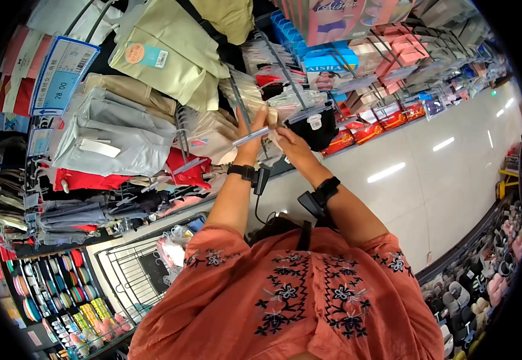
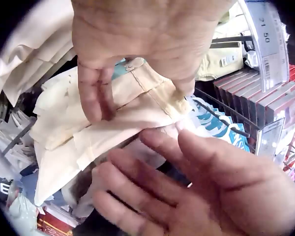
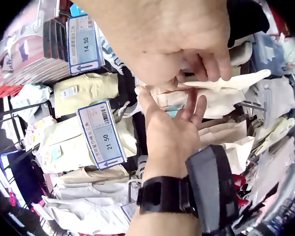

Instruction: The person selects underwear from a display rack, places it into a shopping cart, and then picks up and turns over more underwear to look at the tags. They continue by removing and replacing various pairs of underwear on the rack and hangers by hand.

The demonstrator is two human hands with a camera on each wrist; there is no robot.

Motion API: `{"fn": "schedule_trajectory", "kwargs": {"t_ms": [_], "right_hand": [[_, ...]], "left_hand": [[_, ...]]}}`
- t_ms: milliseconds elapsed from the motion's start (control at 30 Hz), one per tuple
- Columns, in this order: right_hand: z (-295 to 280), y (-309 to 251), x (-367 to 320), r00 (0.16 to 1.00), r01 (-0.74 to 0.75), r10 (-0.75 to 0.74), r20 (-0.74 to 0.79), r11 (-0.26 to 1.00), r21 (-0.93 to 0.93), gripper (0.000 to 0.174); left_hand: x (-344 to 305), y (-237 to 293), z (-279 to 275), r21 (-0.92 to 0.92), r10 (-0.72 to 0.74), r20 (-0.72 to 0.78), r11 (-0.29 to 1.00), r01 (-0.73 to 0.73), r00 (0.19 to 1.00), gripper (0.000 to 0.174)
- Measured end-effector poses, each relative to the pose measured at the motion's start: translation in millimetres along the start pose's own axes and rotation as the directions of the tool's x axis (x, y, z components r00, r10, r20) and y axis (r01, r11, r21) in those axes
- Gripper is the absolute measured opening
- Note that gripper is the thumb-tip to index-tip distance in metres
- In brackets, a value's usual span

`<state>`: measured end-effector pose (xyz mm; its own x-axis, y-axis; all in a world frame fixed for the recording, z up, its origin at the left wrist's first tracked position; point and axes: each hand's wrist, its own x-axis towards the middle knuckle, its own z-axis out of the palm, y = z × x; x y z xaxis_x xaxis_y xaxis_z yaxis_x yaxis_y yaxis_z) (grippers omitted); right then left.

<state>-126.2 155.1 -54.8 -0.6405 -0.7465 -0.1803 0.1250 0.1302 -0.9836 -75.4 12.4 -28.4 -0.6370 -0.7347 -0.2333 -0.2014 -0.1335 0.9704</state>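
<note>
In a shop aisle with a glossy pale tiled floor [image 1: 417,204], a soft cream cloth garment [image 2: 142,105] lay between both hands, near silvery-grey hanging garments [image 1: 123,135]. The left hand [image 2: 142,39] gripped its band while the right hand [image 2: 201,182] pinched an edge, apparently an examining step; the next move seemed to call for gentle, even tension.
</note>
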Motion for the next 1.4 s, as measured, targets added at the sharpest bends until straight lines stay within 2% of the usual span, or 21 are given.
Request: {"fn": "schedule_trajectory", "kwargs": {"t_ms": [67,133,267,367,467,600,700,733,833,900,967,1000,1100,1133,1267,1300,1400], "right_hand": [[-10,22,-6,1.000,0.006,-0.005,0.017,0.999,-0.036,0.041],[-24,18,-21,0.998,-0.055,0.055,0.027,0.998,-0.007,0.043],[-44,19,-43,0.986,-0.168,0.167,0.019,0.980,0.105,0.042],[-57,17,-60,0.982,-0.184,0.188,-0.013,0.971,0.150,0.043],[-73,17,-69,0.968,-0.250,0.250,0.015,0.965,0.075,0.051],[-86,18,-77,0.954,-0.299,0.299,0.014,0.950,0.090,0.052],[-89,15,-80,0.954,-0.298,0.294,0.054,0.950,0.097,0.052],[-87,9,-81,0.951,-0.305,0.298,0.080,0.947,0.101,0.052],[-79,-20,-87,0.930,-0.332,0.317,0.186,0.941,0.056,0.051],[-74,-31,-87,0.909,-0.335,0.320,0.268,0.942,0.014,0.049],[-67,-34,-83,0.881,-0.327,0.311,0.356,0.945,-0.016,0.046],[-64,-38,-82,0.861,-0.329,0.312,0.402,0.944,-0.028,0.045],[-49,-48,-76,0.776,-0.339,0.324,0.541,0.938,-0.076,0.040],[-45,-47,-73,0.743,-0.342,0.328,0.584,0.935,-0.091,0.039],[-16,-51,-76,0.633,-0.326,0.356,0.687,0.928,-0.181,0.034],[-9,-51,-77,0.613,-0.322,0.368,0.699,0.924,-0.204,0.034],[18,-53,-82,0.565,-0.331,0.450,0.692,0.892,-0.309,0.033]], "left_hand": [[12,-4,3,-0.069,0.017,-0.016,0.997,-0.018,1.000,0.097],[34,-12,0,-0.105,-0.004,-0.020,0.994,0.002,1.000,0.095],[58,-9,0,-0.141,0.047,-0.037,0.989,-0.052,0.998,0.090],[75,-4,0,-0.158,0.051,-0.059,0.986,-0.060,0.997,0.089],[101,-12,-4,-0.193,0.081,-0.087,0.976,-0.097,0.993,0.090],[104,-8,-5,-0.215,0.074,-0.093,0.972,-0.092,0.993,0.088],[82,0,-5,-0.143,0.091,-0.079,0.984,-0.102,0.993,0.062],[74,3,-3,-0.156,0.078,-0.094,0.983,-0.092,0.993,0.072],[44,7,-5,-0.145,0.068,-0.055,0.987,-0.075,0.996,0.085],[21,7,-11,-0.104,0.117,-0.012,0.988,-0.118,0.993,0.089],[-3,-10,-21,-0.002,-0.002,-0.032,1.000,0.002,0.999,0.071],[-4,-29,-31,0.089,-0.077,-0.023,0.993,0.079,0.997,0.069],[-63,-30,-69,0.100,-0.163,0.097,0.983,0.154,0.982,0.074],[-89,-25,-83,0.102,-0.187,0.093,0.979,0.178,0.978,0.069],[-170,-34,-158,0.080,-0.223,-0.019,0.971,0.223,0.975,0.053],[-193,-35,-175,0.055,-0.210,-0.122,0.975,0.218,0.970,0.048],[-248,-62,-229,-0.077,-0.215,-0.405,0.976,0.202,0.889,0.044]]}}
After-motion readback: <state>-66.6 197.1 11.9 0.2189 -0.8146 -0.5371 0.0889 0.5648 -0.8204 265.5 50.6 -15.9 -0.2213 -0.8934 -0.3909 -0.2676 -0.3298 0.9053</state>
